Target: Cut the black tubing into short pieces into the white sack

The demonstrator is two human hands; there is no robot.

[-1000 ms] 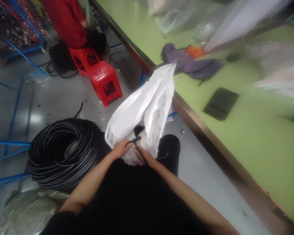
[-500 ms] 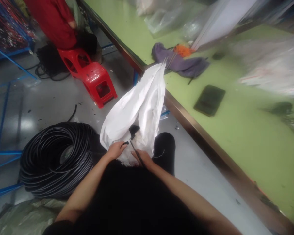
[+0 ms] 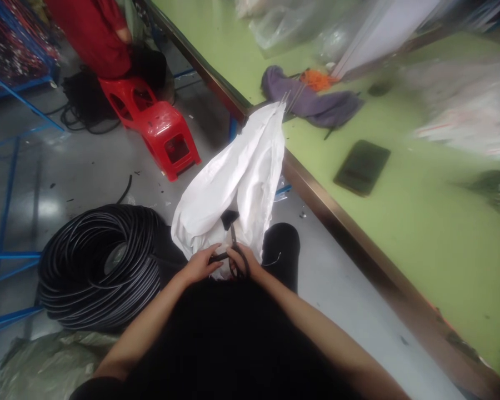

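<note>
My left hand point(image 3: 200, 264) is closed around a short black piece point(image 3: 219, 257) that looks like cable or tube. In my right hand point(image 3: 251, 261) is a pair of black-handled scissors point(image 3: 234, 235), its blades pointing away from me. The two hands almost meet, with the right fingers at the free end of the black piece. Beneath them a white woven sack point(image 3: 229, 186) lies spread over my lap, its far corner reaching up to the table edge. Something black shows in a fold of the sack.
A thick coil of black cable point(image 3: 100, 272) lies on the floor at left. Red plastic stools point(image 3: 166, 133) stand ahead, with a person in a red top point(image 3: 91, 39) on one. The green table point(image 3: 420, 233) at right carries a dark tablet-like slab point(image 3: 362, 168) and purple cloth point(image 3: 316, 103).
My hands have come together. The right hand has turned the scissors so the handles show, and the black piece now spans the gap between both hands.
</note>
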